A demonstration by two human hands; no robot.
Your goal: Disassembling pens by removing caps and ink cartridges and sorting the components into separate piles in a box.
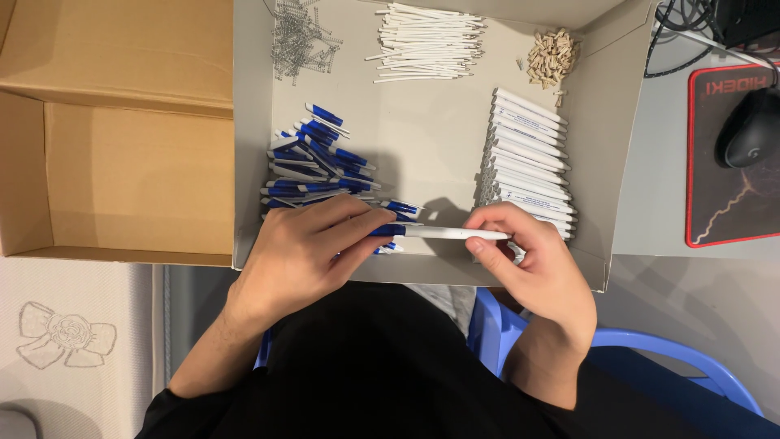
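Both hands hold one pen [443, 233] level above the near edge of a shallow grey tray [422, 150]. My left hand [313, 248] pinches its blue end. My right hand [528, 260] grips the white barrel end. Just behind my left hand lies a heap of blue-and-white pen parts [317, 167]. A stacked row of white pen barrels [528, 158] lies behind my right hand. At the tray's far side are a bundle of thin white refills [426, 42], a scatter of small metal springs [301, 36] and a small pile of tan plastic bits [552, 57].
An open brown cardboard box [114, 154] stands to the left of the tray. To the right, a black mouse [751, 130] rests on a red-edged mouse pad [731, 203], with cables behind it. A blue plastic chair [650, 349] shows beneath me.
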